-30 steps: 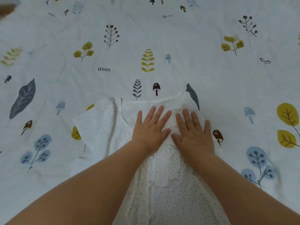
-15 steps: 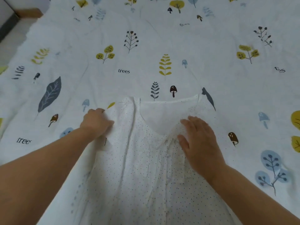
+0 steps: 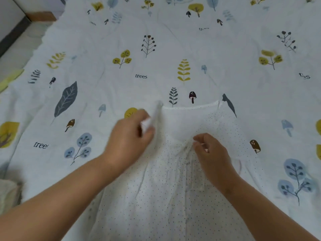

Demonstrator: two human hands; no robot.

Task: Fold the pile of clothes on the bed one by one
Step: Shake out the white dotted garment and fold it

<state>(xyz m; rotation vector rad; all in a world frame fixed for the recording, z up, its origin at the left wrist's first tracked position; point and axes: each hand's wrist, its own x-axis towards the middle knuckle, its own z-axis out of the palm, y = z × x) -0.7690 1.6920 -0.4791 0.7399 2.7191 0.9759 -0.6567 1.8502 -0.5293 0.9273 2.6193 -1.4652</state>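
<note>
A white garment with small dark dots (image 3: 156,197) lies spread on the bed, neckline away from me. My left hand (image 3: 128,136) grips its left sleeve and shoulder, lifted and swung over toward the garment's middle; the cloth there is blurred. My right hand (image 3: 210,152) rests on the garment near the V of the neckline, fingers curled and pinching the fabric at the front opening. Both forearms cross the lower part of the garment.
The bed sheet (image 3: 191,49) is white with printed leaves, trees and mushrooms and fills most of the view. The bed's left edge (image 3: 34,47) borders a strip of floor and wall. A beige cloth (image 3: 8,193) sits at the lower left edge.
My left hand took the left sleeve and carried it inward toward the centre. My right hand went from flat on the cloth to curled fingers pinching at the neckline.
</note>
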